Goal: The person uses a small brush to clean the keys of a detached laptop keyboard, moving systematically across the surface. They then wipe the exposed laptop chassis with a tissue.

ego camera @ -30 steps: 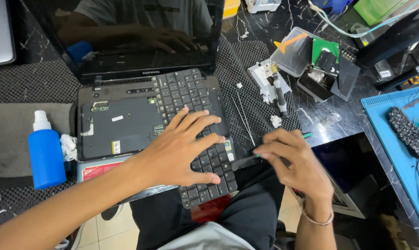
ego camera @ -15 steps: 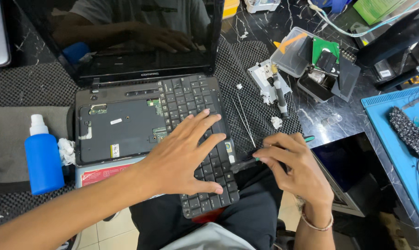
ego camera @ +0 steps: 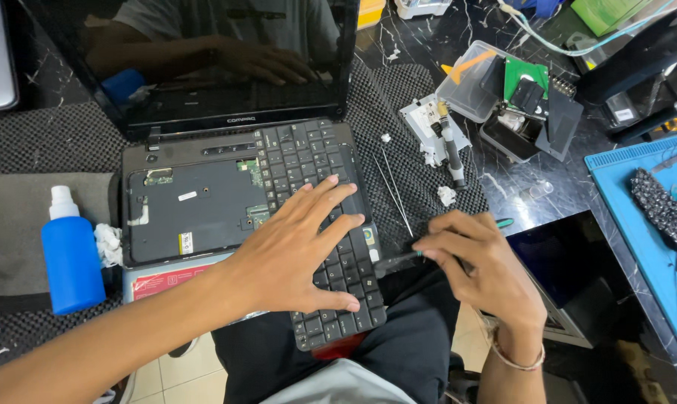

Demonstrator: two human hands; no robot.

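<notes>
Spread flat with fingers splayed, the left hand (ego camera: pixel 297 251) is pressed palm-down on the black keyboard (ego camera: pixel 320 217), nothing being gripped. That keyboard is lifted out of its bay and lies skewed across the right half of the laptop (ego camera: pixel 196 202), its lower end overhanging the desk edge above the lap. A thin dark tool (ego camera: pixel 398 259) with a greenish handle is pinched in the curled fingers of the right hand (ego camera: pixel 477 265), its tip set at the keyboard's right edge. Beside the keyboard the bare bay is exposed: a matte dark plate with small white stickers, one yellow-and-white label at its lower left and patches of green circuit board. Below it a red-and-white label is seen on the laptop's front edge. The glossy black screen (ego camera: pixel 204 60) stands open. Under the laptop a black woven mesh mat (ego camera: pixel 398 112) is spread over dark marbled stone. At the left a smooth blue plastic bottle (ego camera: pixel 71 258) with a white cap stands on a grey cloth (ego camera: pixel 9 224), crumpled white tissue (ego camera: pixel 108 245) just beside it. To the right a thin metal rod (ego camera: pixel 393 187), a clear plastic tray (ego camera: pixel 469 97) of parts and a blue mat (ego camera: pixel 638 224) are seen.
</notes>
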